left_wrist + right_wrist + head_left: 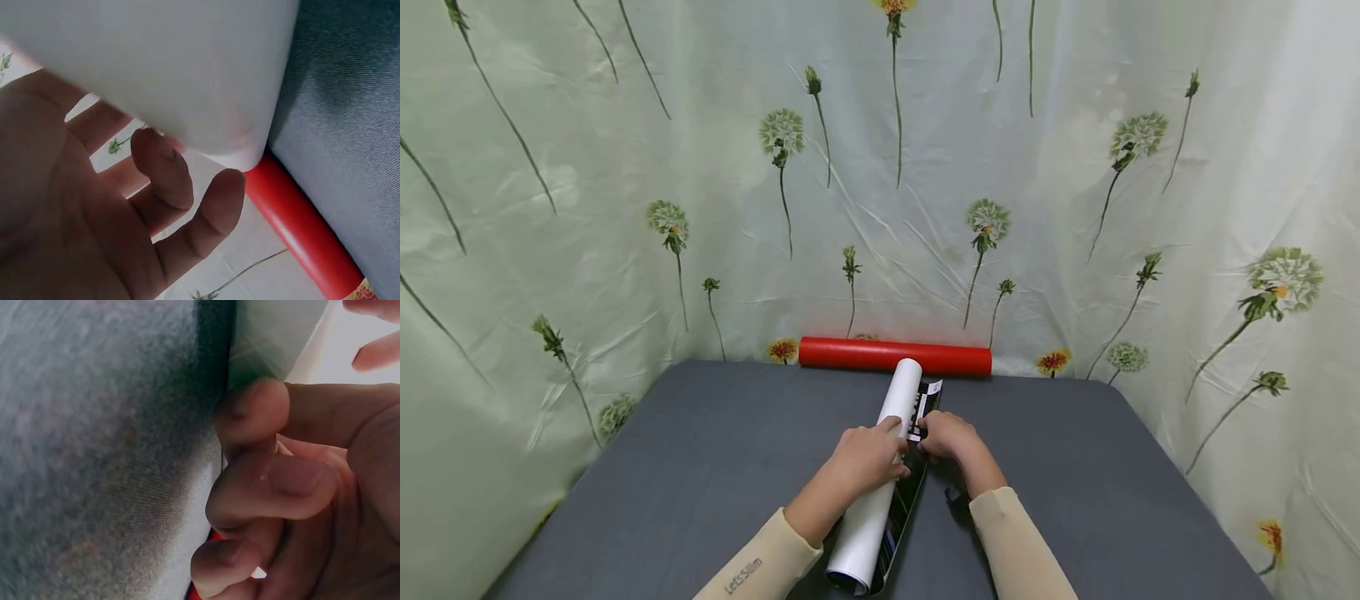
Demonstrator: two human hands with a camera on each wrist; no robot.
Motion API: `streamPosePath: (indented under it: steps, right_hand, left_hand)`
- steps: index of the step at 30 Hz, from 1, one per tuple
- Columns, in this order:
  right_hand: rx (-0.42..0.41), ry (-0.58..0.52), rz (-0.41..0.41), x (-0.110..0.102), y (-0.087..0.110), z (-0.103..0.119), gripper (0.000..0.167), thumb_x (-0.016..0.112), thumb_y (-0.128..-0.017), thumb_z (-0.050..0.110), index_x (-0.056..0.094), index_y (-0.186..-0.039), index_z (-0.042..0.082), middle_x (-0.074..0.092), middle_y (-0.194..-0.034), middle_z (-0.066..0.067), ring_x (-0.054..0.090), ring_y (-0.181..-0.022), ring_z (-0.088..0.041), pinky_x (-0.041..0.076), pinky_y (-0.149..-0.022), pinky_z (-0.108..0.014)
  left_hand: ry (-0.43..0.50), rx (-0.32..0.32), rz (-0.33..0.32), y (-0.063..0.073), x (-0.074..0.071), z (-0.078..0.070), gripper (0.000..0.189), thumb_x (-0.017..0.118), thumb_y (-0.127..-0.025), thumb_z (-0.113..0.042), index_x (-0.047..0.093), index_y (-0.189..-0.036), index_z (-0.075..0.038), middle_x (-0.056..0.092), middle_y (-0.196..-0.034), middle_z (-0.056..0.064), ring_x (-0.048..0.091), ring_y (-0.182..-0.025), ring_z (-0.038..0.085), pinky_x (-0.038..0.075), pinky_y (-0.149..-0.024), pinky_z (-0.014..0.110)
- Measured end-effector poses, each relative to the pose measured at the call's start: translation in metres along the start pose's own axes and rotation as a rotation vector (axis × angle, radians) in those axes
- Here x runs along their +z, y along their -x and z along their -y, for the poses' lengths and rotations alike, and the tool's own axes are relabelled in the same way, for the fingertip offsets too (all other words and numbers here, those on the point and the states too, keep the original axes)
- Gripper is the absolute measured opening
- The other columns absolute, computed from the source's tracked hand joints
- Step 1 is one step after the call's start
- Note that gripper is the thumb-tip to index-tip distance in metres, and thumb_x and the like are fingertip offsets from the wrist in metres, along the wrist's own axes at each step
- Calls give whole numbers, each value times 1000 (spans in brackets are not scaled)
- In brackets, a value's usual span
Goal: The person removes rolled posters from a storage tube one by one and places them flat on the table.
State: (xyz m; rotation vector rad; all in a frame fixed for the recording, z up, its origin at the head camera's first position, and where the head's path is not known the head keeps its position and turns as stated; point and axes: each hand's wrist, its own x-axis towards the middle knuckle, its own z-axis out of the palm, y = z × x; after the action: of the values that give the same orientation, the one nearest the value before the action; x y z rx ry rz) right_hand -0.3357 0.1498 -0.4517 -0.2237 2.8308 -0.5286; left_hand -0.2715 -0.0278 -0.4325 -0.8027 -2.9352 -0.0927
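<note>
A white roll (pixel 886 483) of a sheet lies lengthwise on the table, its loose black printed edge (pixel 895 518) showing along the right side. My left hand (pixel 871 457) rests over the middle of the roll, fingers spread and relaxed. In the left wrist view that hand (pixel 156 200) has loosely bent fingers beside the white surface (pixel 181 69). On the other side, my right hand (pixel 951 437) pinches the black edge near a white printed label (pixel 914 423). The right wrist view shows its curled fingers (pixel 269 487) low against the grey table.
A red roll (pixel 895 356) lies crosswise at the table's back edge, just behind the white roll's far end. The grey table (pixel 730 467) stands before a curtain (pixel 715 150) with dandelion prints. A small black object (pixel 957 497) lies by the right sleeve.
</note>
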Motion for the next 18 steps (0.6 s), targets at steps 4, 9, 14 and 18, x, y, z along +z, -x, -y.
streamPosePath:
  steps: [4,9,14,18]
  right_hand:
    - [-7,-3,2,1,0,0,15,75,-93,13,75,-108,12,66,-61,-2,62,-70,-20,47,-76,-43]
    - [9,-5,-13,3,1,-1,29,75,-93,14,75,-122,11,67,-62,-2,62,-71,-21,47,-78,-43]
    - [21,-10,-9,2,2,-1,24,75,-93,14,75,-117,10,67,-62,-3,62,-71,-21,47,-80,-45]
    - [18,-5,-11,1,3,-1,8,76,-93,14,74,-100,12,68,-62,-3,62,-71,-21,46,-79,-45]
  left_hand:
    - [-4,-5,-15,-2,5,0,31,89,-82,-46,79,-107,-30,63,-138,1,64,-66,22,50,-56,35]
    - [4,-24,12,-2,5,1,31,89,-82,-37,81,-111,-29,63,-145,-1,69,-73,24,53,-59,37]
    - [2,-19,44,1,1,2,28,86,-86,-31,82,-114,-30,61,-152,-3,69,-75,23,53,-59,36]
    - [24,-11,35,2,1,2,28,84,-87,-29,81,-115,-28,60,-152,-1,67,-72,22,53,-59,34]
